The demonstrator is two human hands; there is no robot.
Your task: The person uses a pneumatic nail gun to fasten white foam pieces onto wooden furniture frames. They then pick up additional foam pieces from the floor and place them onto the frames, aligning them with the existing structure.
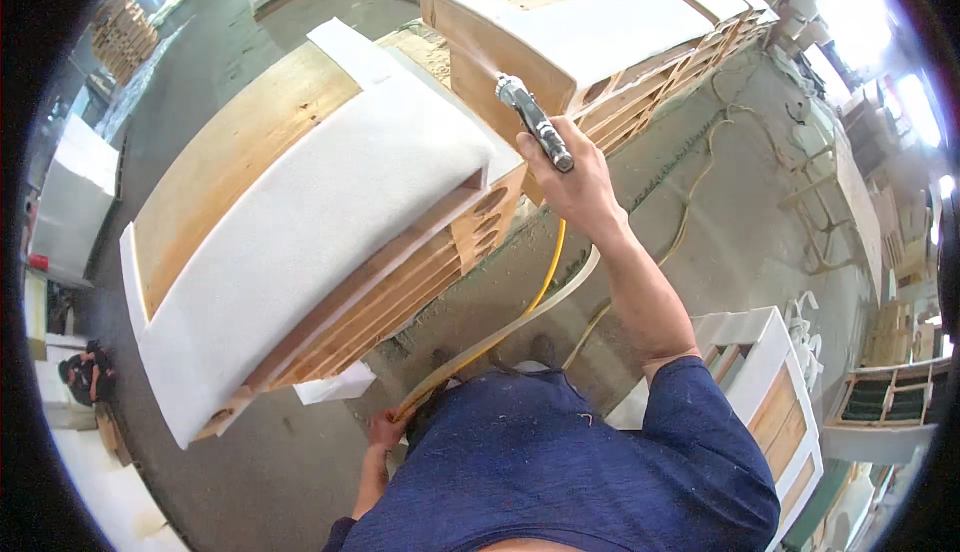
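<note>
My right hand (577, 174), raised at the centre, is wrapped round a silver-and-black spray gun (537, 124). A pale mist leaves the gun's nozzle toward the wooden end panel of the far furniture frame (505, 74). By my waist, my left hand (384, 430) grips the hoses, a yellow one (552, 270) and a whitish one (500, 330), which run up toward my right hand. In front of me on the left stands a curved wooden frame (250, 152), with white padding (310, 212) over its near face and edges. Slats and oval holes show along its lower side.
Another hose (690, 202) trails over the grey floor (740, 212) on the right. A white-padded wooden frame (775, 392) stands close at my right side. Stacked wood (125, 37) is at the far left. A person (88, 372) is at the left edge.
</note>
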